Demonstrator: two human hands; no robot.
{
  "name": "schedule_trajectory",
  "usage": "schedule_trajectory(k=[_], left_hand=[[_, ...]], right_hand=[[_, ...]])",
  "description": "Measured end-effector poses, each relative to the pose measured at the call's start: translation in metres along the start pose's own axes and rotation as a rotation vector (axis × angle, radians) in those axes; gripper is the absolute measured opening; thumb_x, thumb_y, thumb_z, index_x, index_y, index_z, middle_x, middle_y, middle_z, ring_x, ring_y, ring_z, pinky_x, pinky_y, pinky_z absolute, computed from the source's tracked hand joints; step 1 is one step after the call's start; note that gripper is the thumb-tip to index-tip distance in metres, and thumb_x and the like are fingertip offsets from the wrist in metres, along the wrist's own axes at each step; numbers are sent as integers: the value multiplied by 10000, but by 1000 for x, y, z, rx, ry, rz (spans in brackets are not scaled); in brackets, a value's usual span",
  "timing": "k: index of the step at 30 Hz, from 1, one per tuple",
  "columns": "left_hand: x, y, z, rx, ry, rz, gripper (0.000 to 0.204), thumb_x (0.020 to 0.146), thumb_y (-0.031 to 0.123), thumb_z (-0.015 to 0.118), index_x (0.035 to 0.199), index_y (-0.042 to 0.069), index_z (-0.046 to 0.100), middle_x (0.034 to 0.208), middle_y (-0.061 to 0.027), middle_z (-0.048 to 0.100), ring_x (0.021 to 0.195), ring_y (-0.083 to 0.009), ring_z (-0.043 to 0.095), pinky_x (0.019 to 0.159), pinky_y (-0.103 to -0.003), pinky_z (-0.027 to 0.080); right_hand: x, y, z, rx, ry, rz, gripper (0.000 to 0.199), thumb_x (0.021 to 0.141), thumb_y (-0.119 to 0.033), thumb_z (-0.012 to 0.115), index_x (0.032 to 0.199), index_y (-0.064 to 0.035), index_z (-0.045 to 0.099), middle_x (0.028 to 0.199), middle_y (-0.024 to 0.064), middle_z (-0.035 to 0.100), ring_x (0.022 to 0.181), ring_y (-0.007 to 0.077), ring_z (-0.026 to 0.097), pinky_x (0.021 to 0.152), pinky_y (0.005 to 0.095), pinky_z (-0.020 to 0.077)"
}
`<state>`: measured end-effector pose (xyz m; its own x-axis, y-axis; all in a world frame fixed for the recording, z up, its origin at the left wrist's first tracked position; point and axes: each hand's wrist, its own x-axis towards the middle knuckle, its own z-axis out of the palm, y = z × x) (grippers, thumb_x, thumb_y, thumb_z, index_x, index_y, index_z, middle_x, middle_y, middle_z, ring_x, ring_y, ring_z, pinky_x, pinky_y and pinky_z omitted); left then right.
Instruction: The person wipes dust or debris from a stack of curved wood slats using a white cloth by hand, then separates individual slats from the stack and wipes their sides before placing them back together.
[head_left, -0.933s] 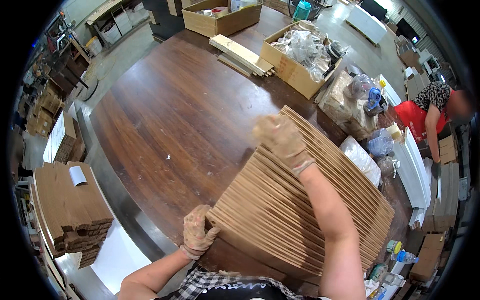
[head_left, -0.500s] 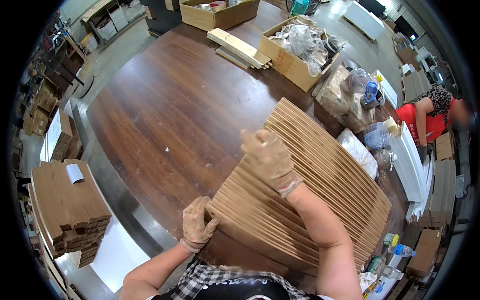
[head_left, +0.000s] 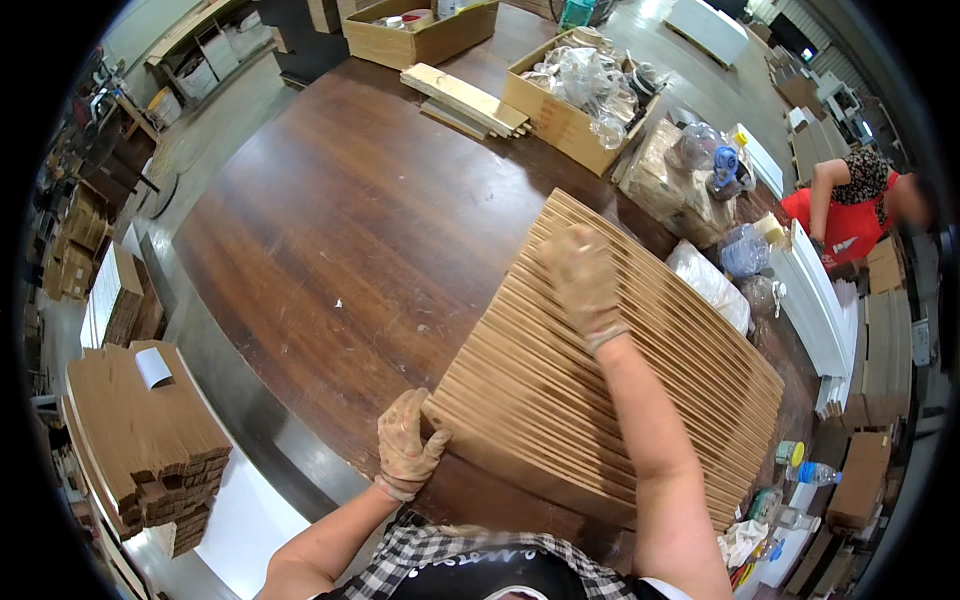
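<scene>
At the lower edge of the frame, pale lettering, partly cut off, crosses the person's black garment (head_left: 470,575). Just above it, the left hand (head_left: 408,445), gloved, rests against the near left corner of a row of brown boards (head_left: 700,400), its thumb spread from the fingers; whether it grips cannot be told. The boards lie side by side on the worktop (head_left: 320,230), from the centre to the lower right of the frame, long axis running from upper left to lower right, one set of ends facing upper left. The right hand (head_left: 582,280), gloved and blurred, is over the boards, well apart from the left; its hold cannot be told. Half a second ago it was nearer their upper-left ends; the left hand stays at the same corner. At left, white paper (head_left: 153,368) lies on a brown stack (head_left: 140,415). Faint print marks an open carton (head_left: 565,128) at upper centre, and a co-worker's red apron (head_left: 850,228), at right, bears a white mark.
</scene>
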<state>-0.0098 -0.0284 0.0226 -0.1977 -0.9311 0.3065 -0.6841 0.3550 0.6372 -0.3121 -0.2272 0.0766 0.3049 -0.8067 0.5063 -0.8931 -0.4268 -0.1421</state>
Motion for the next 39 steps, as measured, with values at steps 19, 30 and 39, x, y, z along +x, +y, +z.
schedule_trajectory(k=[19,30,39], left_hand=[[-6,0,6,34,-41,-19,738,958,539,575,1414,-24,432,1288,-276,558,1168,-442,541,1015,-523,396],[-9,-4,10,105,40,-1,686,970,527,573,1400,5,458,1301,-237,577,1174,-415,554,1010,-498,428],[-12,-2,10,60,65,-93,717,931,565,605,1360,-4,531,1250,-218,621,1164,-399,580,1006,-474,444]], right_hand=[[-70,1,-54,-37,236,210,389,966,-239,642,1314,-67,620,1053,141,608,984,310,576,887,433,492],[-144,74,-107,-98,195,375,312,951,-162,616,1230,-24,591,1061,160,586,1001,332,554,887,468,474],[-152,38,-114,-74,-14,65,336,861,-119,634,1186,-32,644,1047,173,595,1004,330,563,885,462,458]])
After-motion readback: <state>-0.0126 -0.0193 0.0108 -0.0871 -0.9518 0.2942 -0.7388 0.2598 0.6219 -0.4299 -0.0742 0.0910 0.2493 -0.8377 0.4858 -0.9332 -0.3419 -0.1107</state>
